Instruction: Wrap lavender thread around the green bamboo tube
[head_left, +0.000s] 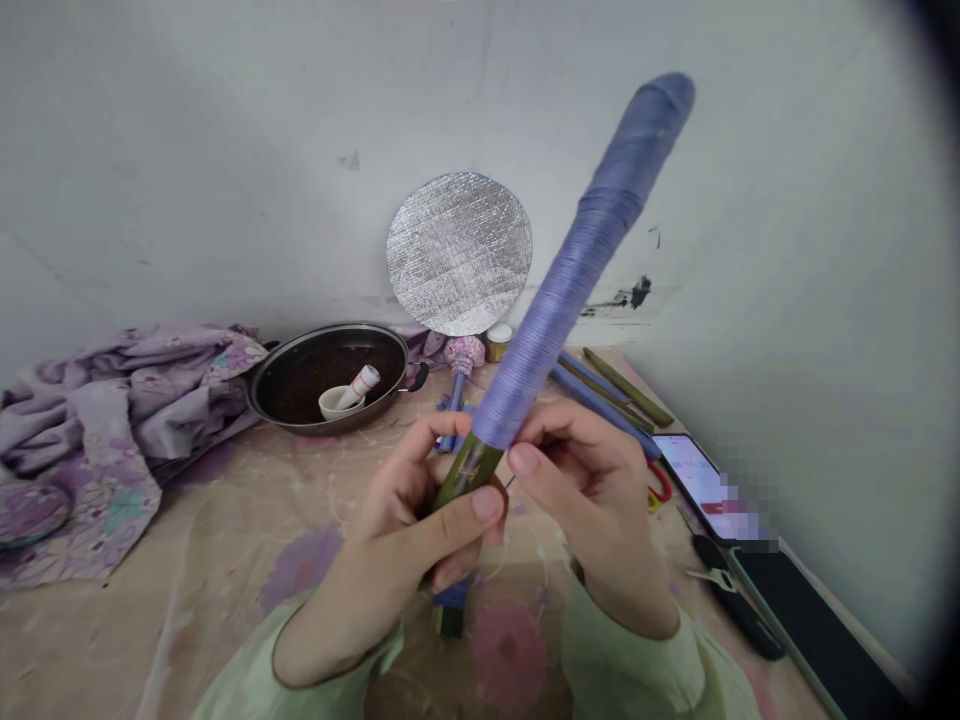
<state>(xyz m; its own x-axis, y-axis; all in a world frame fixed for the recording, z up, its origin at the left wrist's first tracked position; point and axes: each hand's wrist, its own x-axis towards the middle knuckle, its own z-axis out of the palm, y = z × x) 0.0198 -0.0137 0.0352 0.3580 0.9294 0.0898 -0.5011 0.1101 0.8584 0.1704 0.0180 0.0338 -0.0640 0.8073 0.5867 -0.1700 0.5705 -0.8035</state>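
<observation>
A long stick [574, 270], tilted up to the right, is wound with purple-blue thread over most of its length; its bare lower part is green. My left hand [431, 520] is wrapped round that green part, thumb on top. At the lower edge of the winding, my right hand [592, 490] has its thumb and forefinger pinched together beside the stick; a bit of thread shows just below them. Whether those fingertips hold the thread or the stick is too small to tell. Below my left hand, a short green piece with blue winding [450, 610] shows near the cloth.
A black pan [330, 420] with a white cup [341, 403] stands at the left, beside bunched floral fabric [97, 430]. A round silver disc [459, 255] leans near the wall. More sticks [626, 385], red-handled scissors [660, 483] and a lit phone [694, 480] are at the right.
</observation>
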